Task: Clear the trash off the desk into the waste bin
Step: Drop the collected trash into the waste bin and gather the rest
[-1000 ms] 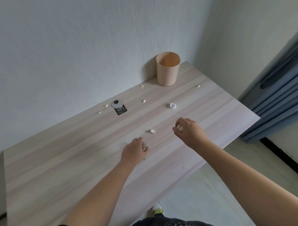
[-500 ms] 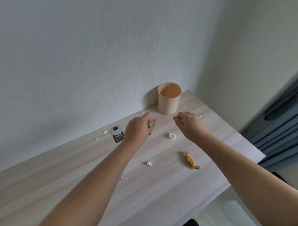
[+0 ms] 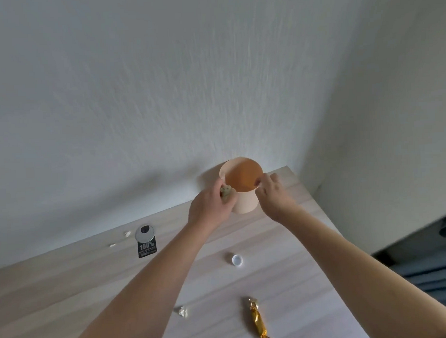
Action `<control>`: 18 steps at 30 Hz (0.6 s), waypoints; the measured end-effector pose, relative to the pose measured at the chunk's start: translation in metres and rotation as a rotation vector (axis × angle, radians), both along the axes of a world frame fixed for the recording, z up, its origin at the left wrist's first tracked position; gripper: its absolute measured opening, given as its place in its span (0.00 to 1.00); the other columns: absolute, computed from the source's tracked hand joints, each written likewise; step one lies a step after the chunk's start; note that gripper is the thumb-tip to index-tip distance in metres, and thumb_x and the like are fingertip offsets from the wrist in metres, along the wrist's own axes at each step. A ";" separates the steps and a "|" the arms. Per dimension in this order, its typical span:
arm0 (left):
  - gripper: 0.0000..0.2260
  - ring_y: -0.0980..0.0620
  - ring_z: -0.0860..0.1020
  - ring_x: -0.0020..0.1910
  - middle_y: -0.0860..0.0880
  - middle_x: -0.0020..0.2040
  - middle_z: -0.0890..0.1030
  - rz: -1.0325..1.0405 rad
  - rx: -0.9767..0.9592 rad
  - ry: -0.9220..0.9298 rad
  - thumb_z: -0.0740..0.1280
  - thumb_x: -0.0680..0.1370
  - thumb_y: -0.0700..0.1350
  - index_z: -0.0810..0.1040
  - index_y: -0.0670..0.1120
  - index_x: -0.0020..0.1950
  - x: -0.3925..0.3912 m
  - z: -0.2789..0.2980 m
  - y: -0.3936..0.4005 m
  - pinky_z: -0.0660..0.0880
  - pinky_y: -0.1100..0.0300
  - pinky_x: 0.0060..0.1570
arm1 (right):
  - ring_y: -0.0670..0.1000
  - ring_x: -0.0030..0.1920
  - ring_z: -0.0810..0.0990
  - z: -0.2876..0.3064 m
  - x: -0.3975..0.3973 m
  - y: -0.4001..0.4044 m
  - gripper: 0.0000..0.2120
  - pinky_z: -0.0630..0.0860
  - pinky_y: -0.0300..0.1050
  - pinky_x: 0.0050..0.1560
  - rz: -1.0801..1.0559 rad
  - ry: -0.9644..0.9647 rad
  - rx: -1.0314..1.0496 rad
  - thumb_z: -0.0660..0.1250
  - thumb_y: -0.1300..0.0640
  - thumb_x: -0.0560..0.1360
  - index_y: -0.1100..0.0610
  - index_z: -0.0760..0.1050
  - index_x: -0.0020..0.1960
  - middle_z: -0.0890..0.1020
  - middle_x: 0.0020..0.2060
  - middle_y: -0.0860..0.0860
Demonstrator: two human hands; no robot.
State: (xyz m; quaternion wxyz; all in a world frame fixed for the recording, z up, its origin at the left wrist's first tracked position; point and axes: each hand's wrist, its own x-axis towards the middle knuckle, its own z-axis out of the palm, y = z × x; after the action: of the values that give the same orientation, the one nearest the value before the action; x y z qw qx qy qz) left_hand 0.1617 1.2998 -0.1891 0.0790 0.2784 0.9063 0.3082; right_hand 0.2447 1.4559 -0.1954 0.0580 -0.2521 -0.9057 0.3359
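Waste bin [image 3: 244, 201] set at counter [image 3: 291, 272] far edge, against wall, near right corner; open counter left between forearms. Left hand [image 3: 208, 207] held at bin's left rim, fingers [image 3: 224, 194] clamped on greenish crumpled wrapper [image 3: 50, 197]; right hand [image 3: 273, 192] held at right rim, fingers pinched together, held scrap possibly hidden. Gold candy wrapper [image 3: 257, 320], white bottle cap [image 3: 237, 260], black tag [image 3: 146, 242], paper crumbs [image 3: 182, 311] scattered on counter, well apart.
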 end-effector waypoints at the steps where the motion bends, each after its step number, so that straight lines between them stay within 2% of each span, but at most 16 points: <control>1: 0.07 0.45 0.75 0.38 0.50 0.39 0.77 0.017 -0.004 -0.073 0.53 0.74 0.58 0.63 0.56 0.41 -0.004 0.000 0.012 0.63 0.57 0.30 | 0.61 0.53 0.74 -0.002 -0.008 0.009 0.14 0.65 0.42 0.46 0.019 0.004 -0.039 0.54 0.59 0.79 0.58 0.68 0.63 0.69 0.59 0.59; 3: 0.12 0.43 0.75 0.49 0.48 0.53 0.77 0.053 0.015 -0.191 0.48 0.76 0.57 0.66 0.54 0.50 -0.012 0.000 0.030 0.70 0.52 0.41 | 0.64 0.50 0.75 -0.002 -0.026 0.022 0.17 0.68 0.43 0.48 0.076 0.017 -0.084 0.53 0.62 0.78 0.58 0.65 0.66 0.66 0.58 0.61; 5: 0.15 0.42 0.74 0.52 0.48 0.56 0.75 0.122 0.035 -0.250 0.47 0.76 0.57 0.66 0.53 0.55 -0.018 0.000 0.040 0.73 0.47 0.51 | 0.64 0.54 0.73 -0.004 -0.046 0.033 0.21 0.72 0.51 0.57 0.137 -0.038 -0.035 0.55 0.63 0.77 0.59 0.62 0.69 0.64 0.59 0.63; 6: 0.13 0.43 0.74 0.51 0.49 0.55 0.74 0.157 0.036 -0.251 0.48 0.77 0.56 0.67 0.53 0.55 -0.021 -0.001 0.045 0.73 0.47 0.51 | 0.63 0.57 0.71 -0.005 -0.058 0.037 0.23 0.71 0.54 0.61 0.167 -0.083 0.009 0.57 0.64 0.76 0.59 0.60 0.71 0.64 0.61 0.63; 8: 0.11 0.45 0.73 0.50 0.48 0.57 0.72 0.195 0.025 -0.218 0.50 0.79 0.52 0.67 0.51 0.57 -0.030 -0.004 0.055 0.73 0.50 0.49 | 0.62 0.61 0.68 -0.008 -0.077 0.041 0.27 0.69 0.52 0.63 0.197 -0.113 0.024 0.56 0.66 0.76 0.56 0.58 0.73 0.63 0.64 0.61; 10: 0.11 0.44 0.72 0.53 0.44 0.60 0.69 0.178 0.024 -0.182 0.53 0.80 0.48 0.67 0.48 0.61 -0.038 -0.010 0.063 0.71 0.51 0.49 | 0.61 0.63 0.68 -0.013 -0.092 0.045 0.26 0.69 0.53 0.62 0.216 -0.119 -0.018 0.56 0.65 0.77 0.53 0.59 0.73 0.65 0.65 0.59; 13: 0.13 0.42 0.71 0.57 0.40 0.62 0.67 0.122 -0.020 -0.158 0.56 0.79 0.44 0.67 0.47 0.64 -0.048 -0.020 0.069 0.70 0.51 0.54 | 0.60 0.65 0.68 -0.024 -0.101 0.055 0.27 0.69 0.53 0.63 0.281 -0.140 -0.013 0.62 0.60 0.76 0.53 0.59 0.73 0.66 0.67 0.58; 15: 0.15 0.42 0.69 0.59 0.41 0.61 0.66 0.058 -0.068 -0.109 0.57 0.79 0.44 0.66 0.48 0.66 -0.052 -0.027 0.072 0.70 0.51 0.56 | 0.60 0.65 0.69 -0.030 -0.099 0.064 0.26 0.69 0.54 0.63 0.280 -0.102 0.006 0.63 0.57 0.76 0.53 0.61 0.72 0.67 0.67 0.57; 18: 0.16 0.43 0.70 0.56 0.45 0.55 0.67 -0.048 -0.102 0.015 0.56 0.79 0.40 0.67 0.53 0.65 -0.057 -0.037 0.082 0.71 0.53 0.53 | 0.58 0.62 0.71 -0.039 -0.087 0.086 0.18 0.71 0.54 0.61 0.236 -0.021 0.067 0.62 0.56 0.76 0.54 0.70 0.66 0.72 0.62 0.55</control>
State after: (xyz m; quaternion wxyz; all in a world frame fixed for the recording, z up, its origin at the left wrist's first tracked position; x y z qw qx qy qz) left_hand 0.1043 1.3817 -0.2258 0.0935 0.2981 0.9144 0.2575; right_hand 0.1580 1.5420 -0.2345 0.0168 -0.1454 -0.9403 0.3072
